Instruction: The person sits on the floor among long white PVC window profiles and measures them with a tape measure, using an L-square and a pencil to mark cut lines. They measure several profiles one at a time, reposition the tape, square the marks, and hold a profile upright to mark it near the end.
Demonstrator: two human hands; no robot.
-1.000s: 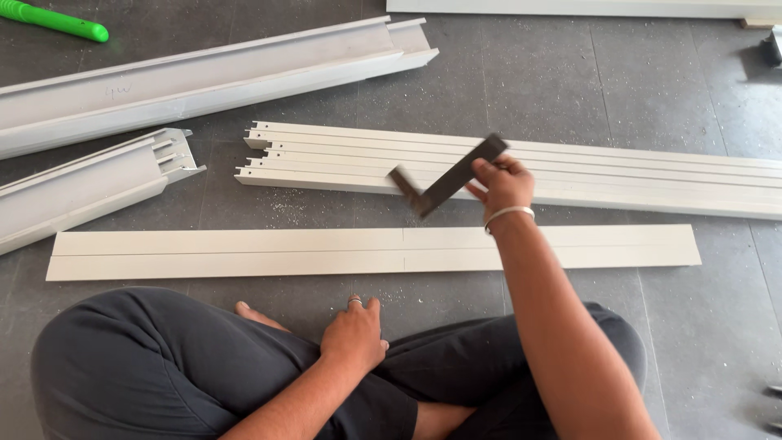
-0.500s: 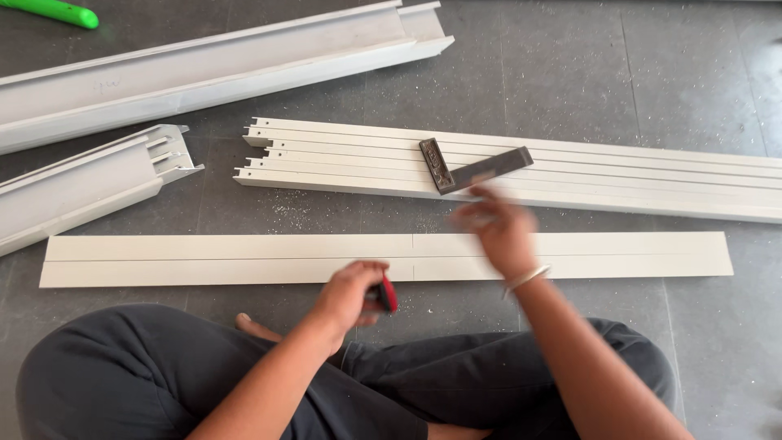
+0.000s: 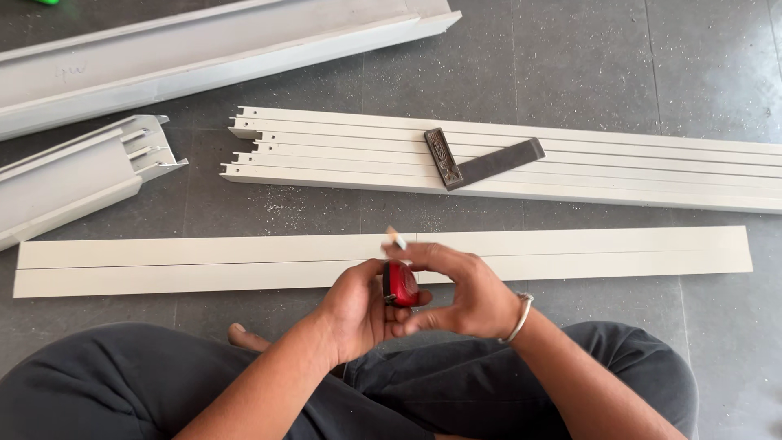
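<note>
The person sits cross-legged on the grey floor [image 3: 570,65], and both hands meet over the lap. The left hand [image 3: 358,314] is closed around a small red tape measure [image 3: 400,283], gripping its case from the side. The right hand [image 3: 464,293] curls in from three o'clock, fingers pinching at the top of the case, where a short pale tip [image 3: 396,238], likely the blade's end, pokes up toward twelve o'clock.

Just beyond the hands lies a long flat white strip [image 3: 204,262], running from nine o'clock to three o'clock. Farther out at twelve o'clock sits a bundle of white channel lengths [image 3: 652,167], with a dark try square [image 3: 481,159] resting loose on top. Two grey profile sections [image 3: 81,171] lie at ten and eleven o'clock.

As I judge it, the work is at an early measuring stage: the tape is barely drawn, nothing is stretched along the strip yet, and I see no clear mark on it. Fine dust beside the bundle suggests some cutting is done.
</note>
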